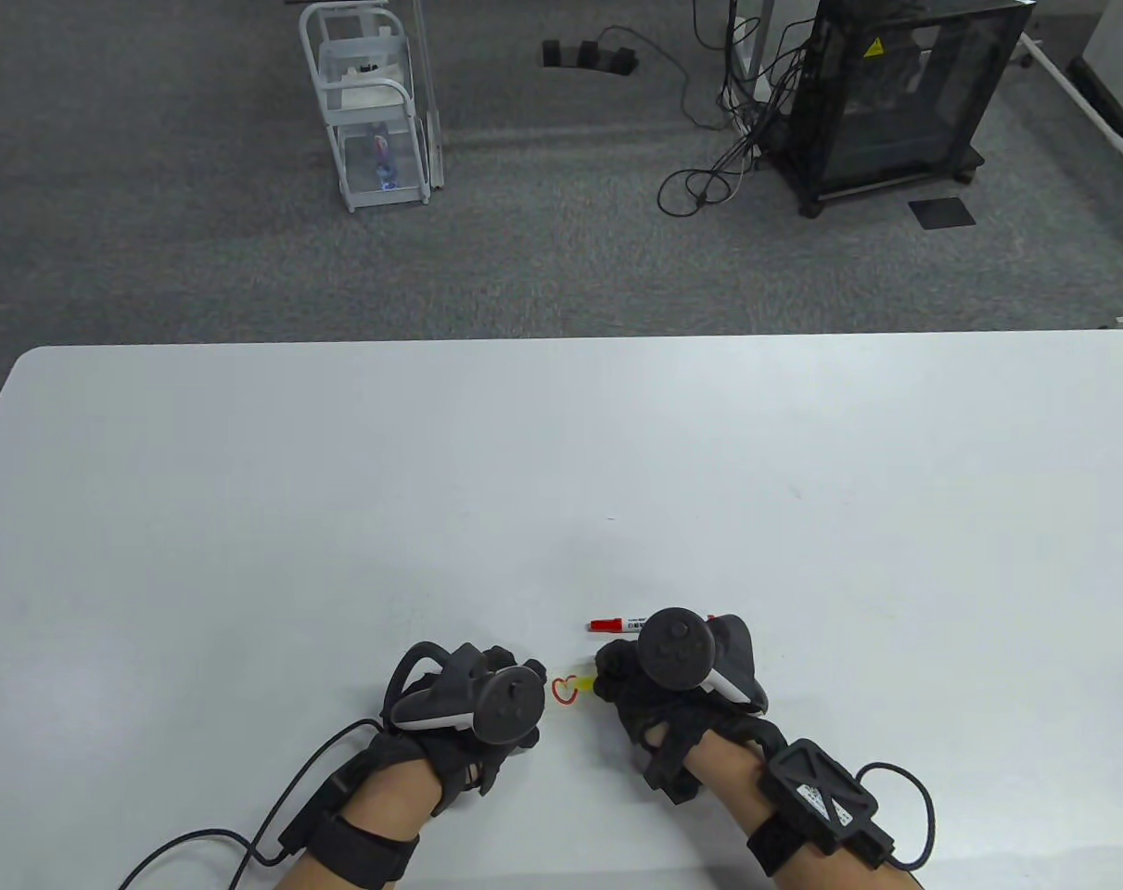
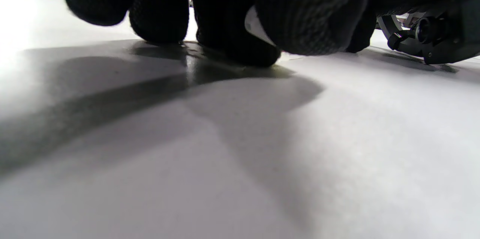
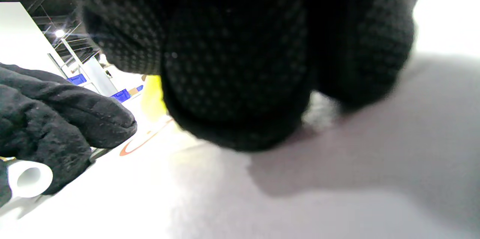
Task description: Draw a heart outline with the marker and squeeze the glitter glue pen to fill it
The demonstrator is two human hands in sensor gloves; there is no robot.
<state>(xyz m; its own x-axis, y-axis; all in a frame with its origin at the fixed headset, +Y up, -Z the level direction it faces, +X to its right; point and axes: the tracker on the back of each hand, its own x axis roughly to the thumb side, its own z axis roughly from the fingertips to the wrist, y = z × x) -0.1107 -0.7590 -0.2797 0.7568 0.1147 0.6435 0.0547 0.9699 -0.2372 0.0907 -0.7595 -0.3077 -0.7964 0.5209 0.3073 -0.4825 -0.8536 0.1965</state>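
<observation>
Yellow glue pen [image 1: 583,687] mostly hidden in right hand [image 1: 658,691] beside heart outline [image 1: 565,692]

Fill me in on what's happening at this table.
A person in sensor gloves is decorating a small red heart outline drawn on the white table. The right hand holds a yellow glitter glue pen with its tip at the heart. The left hand rests on the table beside the heart. The red marker lies just beyond the right hand.
</observation>
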